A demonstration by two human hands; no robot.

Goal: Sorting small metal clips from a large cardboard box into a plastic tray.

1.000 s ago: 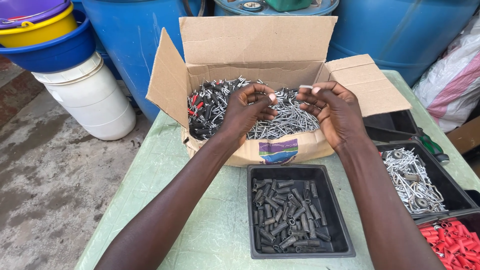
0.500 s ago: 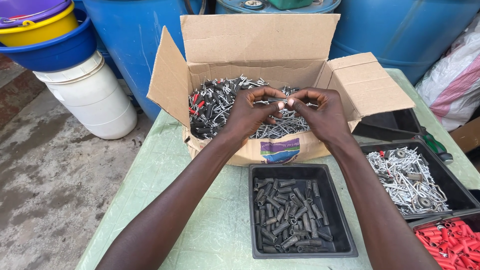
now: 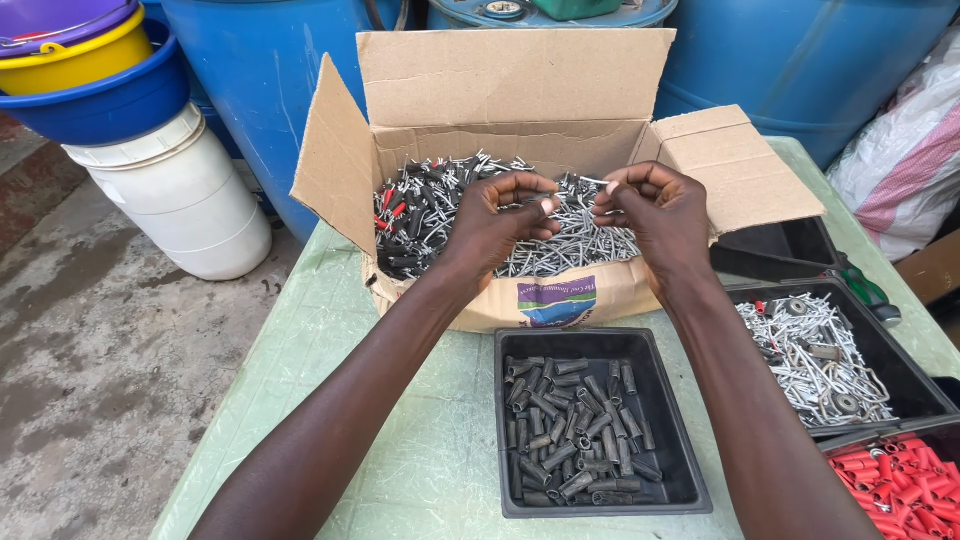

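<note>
Head view: brown cardboard box (image 3: 520, 90), flaps open, coloured label in front; left hand (image 3: 497, 222) and right hand (image 3: 650, 212) each pinching small metal pins (image 3: 580, 245).

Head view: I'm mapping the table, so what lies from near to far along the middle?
Black tray of grey sleeves → cardboard box of metal pins → blue barrels.

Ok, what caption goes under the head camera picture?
Two hands, left hand and right hand, pinch small metal pieces above a cardboard box of mixed fasteners.
</note>
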